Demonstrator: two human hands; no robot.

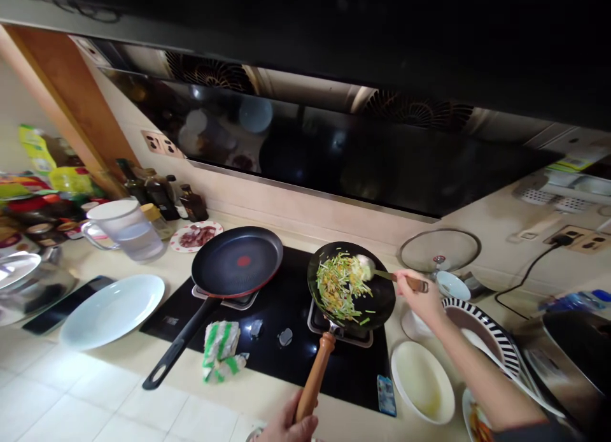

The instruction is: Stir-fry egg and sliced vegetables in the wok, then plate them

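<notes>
My left hand is closed round the wooden handle of a black wok on the right burner. Chopped green stalks with yellow bits lie in the wok, mostly toward its left side. My right hand grips the wooden handle of a metal spatula, reaching in from the right. The spatula's head touches the food at the upper right of the heap. A dark frying pan with nothing in it rests on the left burner, its handle pointing toward the front left.
Left of the black cooktop are an oval plate, a water pitcher and a plate of sliced meat. A striped cloth lies at the front. On the right stand a bowl, a glass lid and a cooker.
</notes>
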